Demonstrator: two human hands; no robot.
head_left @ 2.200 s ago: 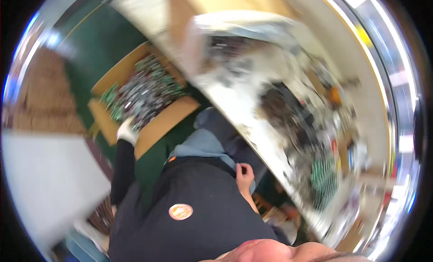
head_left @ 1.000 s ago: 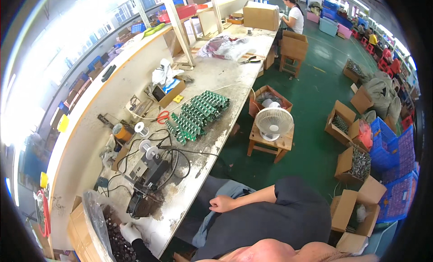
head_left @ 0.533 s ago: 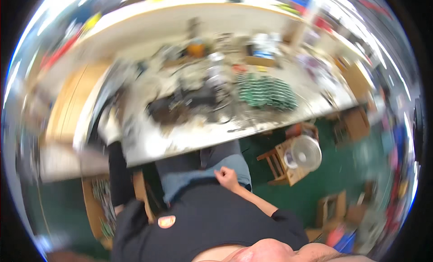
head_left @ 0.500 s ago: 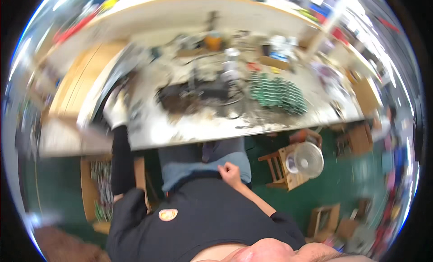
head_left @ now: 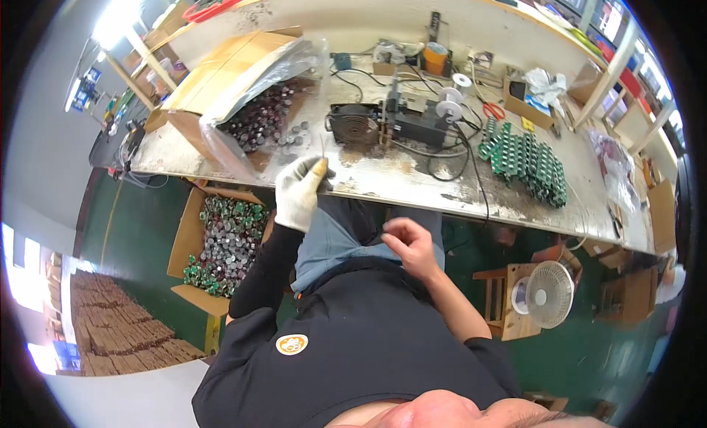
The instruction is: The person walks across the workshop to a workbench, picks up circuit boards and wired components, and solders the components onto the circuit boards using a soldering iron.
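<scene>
My left hand (head_left: 298, 196), in a white glove, is raised over the table's front edge. Its thumb and fingers pinch a small dark part (head_left: 328, 179) with a thin wire lead sticking up. The part's exact kind is too small to make out. To its left a cardboard box (head_left: 213, 67) lies tipped, its clear plastic liner (head_left: 234, 149) open toward me. Small round metallic components (head_left: 269, 118) spill out of it. My bare right hand (head_left: 412, 244) hovers in front of my lap, fingers loosely bent and thumb apart, holding nothing.
A black machine (head_left: 420, 122) with a fan (head_left: 355, 124), a white spool (head_left: 451, 104) and cables stands mid-table. Green circuit boards (head_left: 526, 163) are stacked to its right. Below left, a floor carton (head_left: 180, 233) holds finished-looking boards; a white fan (head_left: 550, 294) sits on a wooden stool (head_left: 501, 295).
My left hand has come back from the tipped box toward me and now pinches a small part. My right hand has lifted from my lap and loosened. The view has swung left.
</scene>
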